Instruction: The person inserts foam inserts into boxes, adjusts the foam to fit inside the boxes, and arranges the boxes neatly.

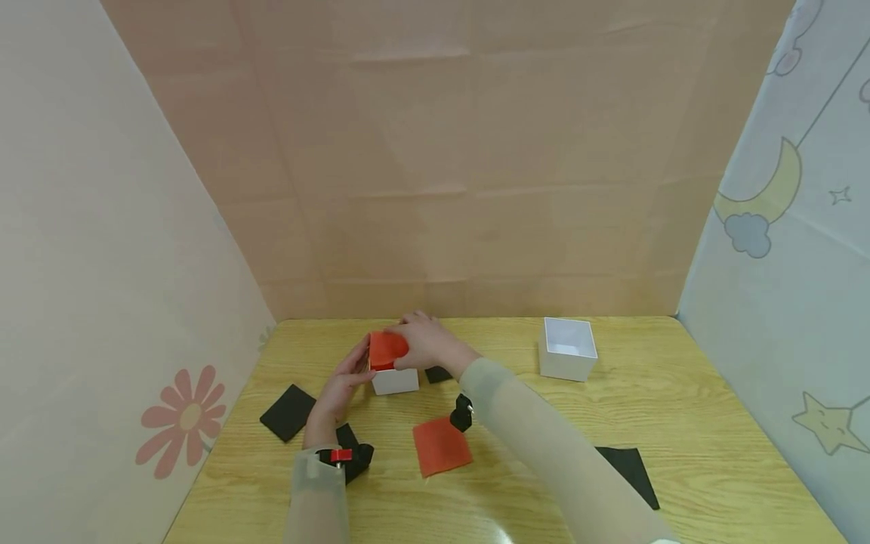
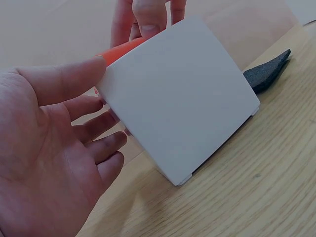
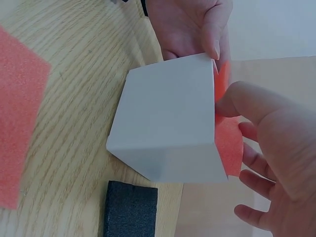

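Note:
At the back left of the table stands a white box (image 1: pixel 396 382) with an orange foam sheet (image 1: pixel 386 344) at its open top. My left hand (image 1: pixel 337 391) holds the box at its left near corner. Its thumb lies at the rim and its fingers curl along the left wall, as the left wrist view shows. Over the top, my right hand (image 1: pixel 431 341) grips the orange sheet, its bent thumb at the near rim and its other fingers toward the far side. In the right wrist view part of the sheet (image 3: pixel 230 143) sticks out above the rim. The inside of the box is hidden.
A second white box (image 1: pixel 569 363), open at the top, stands at the back right. Another orange foam sheet (image 1: pixel 442 447) lies flat in front. Black foam pieces lie about: one at left (image 1: pixel 288 412), one beside the held box (image 1: pixel 438 374), one at right (image 1: pixel 630 472).

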### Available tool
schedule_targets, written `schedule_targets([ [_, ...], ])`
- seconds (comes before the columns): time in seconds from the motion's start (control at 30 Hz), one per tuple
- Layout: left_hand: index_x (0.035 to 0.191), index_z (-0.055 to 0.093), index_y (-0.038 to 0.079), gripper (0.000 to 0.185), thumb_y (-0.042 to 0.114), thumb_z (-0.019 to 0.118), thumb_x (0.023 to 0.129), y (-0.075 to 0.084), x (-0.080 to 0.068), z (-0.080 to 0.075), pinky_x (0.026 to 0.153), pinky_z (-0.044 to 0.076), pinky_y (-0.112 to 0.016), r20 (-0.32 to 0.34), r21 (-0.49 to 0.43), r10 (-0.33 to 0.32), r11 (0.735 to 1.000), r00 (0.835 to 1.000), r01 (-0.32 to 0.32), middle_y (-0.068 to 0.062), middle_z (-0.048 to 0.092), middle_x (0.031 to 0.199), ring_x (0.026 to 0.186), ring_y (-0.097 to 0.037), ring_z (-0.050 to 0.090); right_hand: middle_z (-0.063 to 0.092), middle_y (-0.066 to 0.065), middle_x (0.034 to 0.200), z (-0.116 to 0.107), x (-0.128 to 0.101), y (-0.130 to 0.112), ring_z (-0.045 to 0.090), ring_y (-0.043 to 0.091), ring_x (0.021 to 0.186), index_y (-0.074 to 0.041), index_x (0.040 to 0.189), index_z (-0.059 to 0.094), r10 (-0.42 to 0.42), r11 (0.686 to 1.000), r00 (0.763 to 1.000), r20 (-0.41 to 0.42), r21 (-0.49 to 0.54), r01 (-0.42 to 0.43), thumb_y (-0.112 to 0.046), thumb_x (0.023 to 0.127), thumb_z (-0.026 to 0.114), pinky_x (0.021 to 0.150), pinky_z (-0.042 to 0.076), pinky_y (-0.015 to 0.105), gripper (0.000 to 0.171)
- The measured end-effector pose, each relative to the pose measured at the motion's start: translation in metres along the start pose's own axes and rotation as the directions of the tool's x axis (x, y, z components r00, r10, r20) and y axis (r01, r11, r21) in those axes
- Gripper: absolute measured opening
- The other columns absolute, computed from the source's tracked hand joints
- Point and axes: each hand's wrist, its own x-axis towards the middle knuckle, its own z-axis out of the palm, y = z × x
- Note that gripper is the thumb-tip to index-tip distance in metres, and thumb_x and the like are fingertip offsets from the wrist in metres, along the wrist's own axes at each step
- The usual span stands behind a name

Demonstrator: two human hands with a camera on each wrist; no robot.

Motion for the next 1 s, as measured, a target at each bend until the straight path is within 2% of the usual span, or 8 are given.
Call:
schedule_targets([
  [0.4, 0.172, 0.024, 0.015, 0.079, 0.004, 0.06, 0.104, -0.0003, 0.0007, 0.0018, 0.129, 0.016, -0.056, -0.008, -0.01, 0.009, 1.0, 1.0, -0.009, -0.006, 0.015, 0.179, 0.164, -0.031, 0.011, 0.059, 0.006, 0.148, -0.0025, 0.0034, -0.0055, 0.048, 0.028, 0.135, -0.024, 0.15, 0.065, 0.035, 0.999, 0.999, 0.027, -0.038, -0.034, -0.039, 0.093, 0.08, 0.113, 0.043, 0.054, 0.061],
  [0.6, 0.173, 0.023, 0.015, 0.078, 0.002, 0.058, 0.104, -0.002, 0.0025, 0.0015, 0.13, 0.015, -0.048, 0.001, -0.029, 0.012, 1.0, 1.0, -0.012, -0.005, 0.016, 0.179, 0.164, -0.027, 0.013, 0.06, 0.006, 0.148, -0.0048, 0.0055, -0.0071, 0.048, 0.029, 0.136, -0.024, 0.148, 0.067, 0.044, 0.998, 0.998, 0.045, -0.039, -0.043, -0.034, 0.093, 0.08, 0.114, 0.042, 0.056, 0.057],
  [0.83, 0.172, 0.025, 0.016, 0.078, 0.003, 0.06, 0.104, -0.0001, 0.0021, 0.0033, 0.13, 0.015, -0.054, -0.012, -0.019, -0.002, 1.0, 1.0, 0.001, -0.004, 0.016, 0.179, 0.164, -0.028, 0.012, 0.061, 0.006, 0.146, -0.0074, 0.007, -0.0074, 0.048, 0.029, 0.133, -0.024, 0.145, 0.069, 0.04, 0.998, 0.997, 0.07, -0.052, -0.037, -0.027, 0.092, 0.082, 0.114, 0.042, 0.057, 0.055],
  [1.0, 0.172, 0.024, 0.014, 0.078, 0.002, 0.059, 0.104, -0.0006, 0.0017, 0.0046, 0.13, 0.013, -0.051, -0.01, -0.035, 0.013, 0.999, 1.0, -0.013, -0.006, 0.016, 0.179, 0.164, -0.029, 0.013, 0.061, 0.006, 0.147, -0.006, 0.0093, -0.0043, 0.047, 0.03, 0.136, -0.024, 0.145, 0.069, 0.029, 0.999, 0.997, 0.077, -0.046, -0.025, -0.027, 0.091, 0.084, 0.114, 0.043, 0.057, 0.055],
])
